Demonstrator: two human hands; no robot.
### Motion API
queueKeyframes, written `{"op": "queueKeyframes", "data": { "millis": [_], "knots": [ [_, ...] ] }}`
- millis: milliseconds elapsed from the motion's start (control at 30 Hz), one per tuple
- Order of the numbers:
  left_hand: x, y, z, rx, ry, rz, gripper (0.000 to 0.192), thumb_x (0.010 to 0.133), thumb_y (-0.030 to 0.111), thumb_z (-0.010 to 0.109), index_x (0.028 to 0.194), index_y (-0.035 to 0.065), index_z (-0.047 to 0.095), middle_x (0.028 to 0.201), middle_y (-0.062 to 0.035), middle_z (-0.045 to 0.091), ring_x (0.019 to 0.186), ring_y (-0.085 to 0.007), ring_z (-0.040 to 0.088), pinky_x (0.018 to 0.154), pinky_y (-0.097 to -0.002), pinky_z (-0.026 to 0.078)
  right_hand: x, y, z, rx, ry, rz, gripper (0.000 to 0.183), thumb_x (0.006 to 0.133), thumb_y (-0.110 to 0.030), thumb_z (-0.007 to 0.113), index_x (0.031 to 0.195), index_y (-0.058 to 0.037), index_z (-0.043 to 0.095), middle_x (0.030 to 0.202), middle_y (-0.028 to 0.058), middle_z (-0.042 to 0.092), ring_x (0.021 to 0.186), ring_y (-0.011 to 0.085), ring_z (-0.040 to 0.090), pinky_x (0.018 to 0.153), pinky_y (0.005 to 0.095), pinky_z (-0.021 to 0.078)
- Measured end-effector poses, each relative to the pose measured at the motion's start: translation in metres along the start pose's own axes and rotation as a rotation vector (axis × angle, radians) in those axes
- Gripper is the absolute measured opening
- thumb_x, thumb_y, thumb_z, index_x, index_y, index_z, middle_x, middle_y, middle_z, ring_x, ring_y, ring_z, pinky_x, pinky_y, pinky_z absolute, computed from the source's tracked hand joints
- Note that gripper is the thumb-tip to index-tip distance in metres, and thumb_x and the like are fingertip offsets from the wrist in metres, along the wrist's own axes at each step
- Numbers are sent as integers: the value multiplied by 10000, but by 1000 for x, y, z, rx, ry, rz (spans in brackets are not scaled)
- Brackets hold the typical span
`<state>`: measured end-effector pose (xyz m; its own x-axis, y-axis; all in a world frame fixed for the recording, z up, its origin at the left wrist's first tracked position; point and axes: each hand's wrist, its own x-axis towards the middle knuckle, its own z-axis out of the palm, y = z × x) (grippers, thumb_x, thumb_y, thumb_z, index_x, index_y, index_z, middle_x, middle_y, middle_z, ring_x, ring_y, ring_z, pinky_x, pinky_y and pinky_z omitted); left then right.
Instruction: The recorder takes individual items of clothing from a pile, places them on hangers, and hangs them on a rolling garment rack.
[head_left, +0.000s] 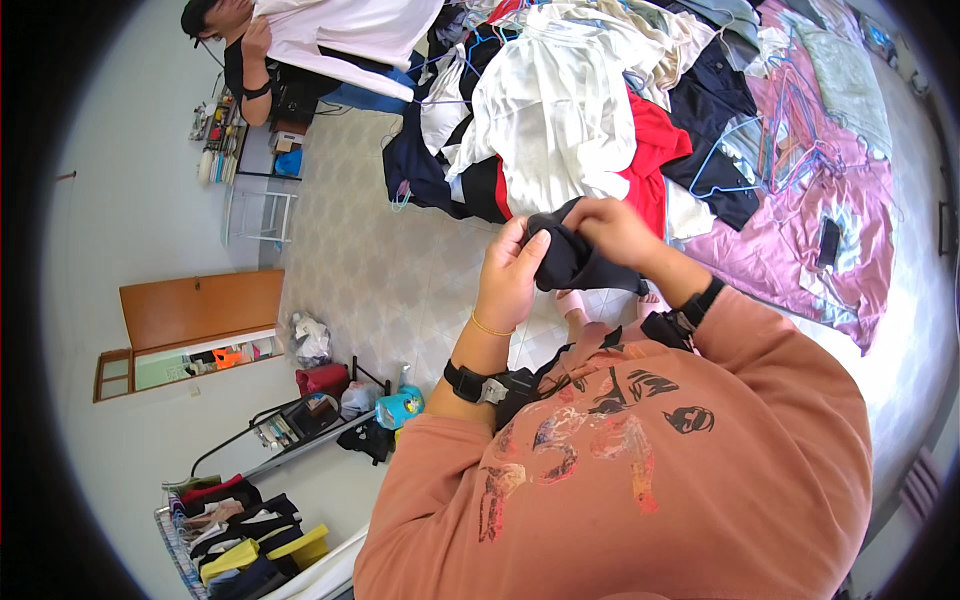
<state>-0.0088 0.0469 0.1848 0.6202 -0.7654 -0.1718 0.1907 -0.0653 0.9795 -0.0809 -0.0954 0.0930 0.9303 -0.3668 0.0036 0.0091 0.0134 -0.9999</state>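
Between my two hands is a bunched black cloth garment (559, 259); its exact kind cannot be made out. My left hand (511, 266) grips its left side, thumb on top. The fingers of my right hand (611, 232) pinch its upper right edge, and the hand looks slightly blurred. Just beyond, a white shirt (555, 112) lies spread over the heap on the bed. Red cloth (652, 150) shows to its right, next to black trousers (712, 105).
A pink sheet (750, 262) covers the bed's right side, bearing plastic hangers (802, 135) and a black phone-like object (829, 241). Another person (255, 67) holds up a white garment (345, 37) at upper left. A clothes rack (180, 555) and a mirror (285, 427) stand lower left.
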Motion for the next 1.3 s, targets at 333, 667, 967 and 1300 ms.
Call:
{"op": "queueKeyframes", "data": {
  "millis": [333, 667, 967, 1300],
  "knots": [
    [-32, 18, 26, 437, -952, -10, 143, 800, 57, 570, 722, 23, 456, 643, -41, 400, 584, -121, 392, 527, -254, 346, 29, 104, -100, -481, 351, 407, 273, 695, -18, 525, 955, -24, 606, 959, 152, 612, 875, 238, 577, 769, 318, 443],
    [-18, 23, 21, 506, -1055, -231, 64, 805, 113, 567, 811, 53, 545, 665, -17, 455, 650, -91, 406, 956, -322, 255, -5, 18, -98, 425, 142, 403, 304, 696, 0, 519, 989, -34, 595, 984, 122, 610, 880, 212, 569, 778, 318, 436],
    [76, -19, -94, 124, 441, -201, 191, 883, 132, 461, 1010, 12, 537, 878, -35, 588, 761, -145, 550, 704, -274, 451, -31, -59, -22, 306, -344, 251, 294, 730, -10, 511, 1018, -16, 572, 978, 66, 593, 853, 172, 539, 786, 309, 425],
    [2, 75, -61, -418, 42, 236, 258, 865, 193, 507, 1025, -4, 552, 1010, -150, 592, 948, -272, 566, 858, -420, 436, -61, -10, -158, 985, 604, -1, 186, 864, -149, 483, 998, -39, 551, 923, 80, 607, 828, 192, 593, 765, 309, 471]
  ]
}}
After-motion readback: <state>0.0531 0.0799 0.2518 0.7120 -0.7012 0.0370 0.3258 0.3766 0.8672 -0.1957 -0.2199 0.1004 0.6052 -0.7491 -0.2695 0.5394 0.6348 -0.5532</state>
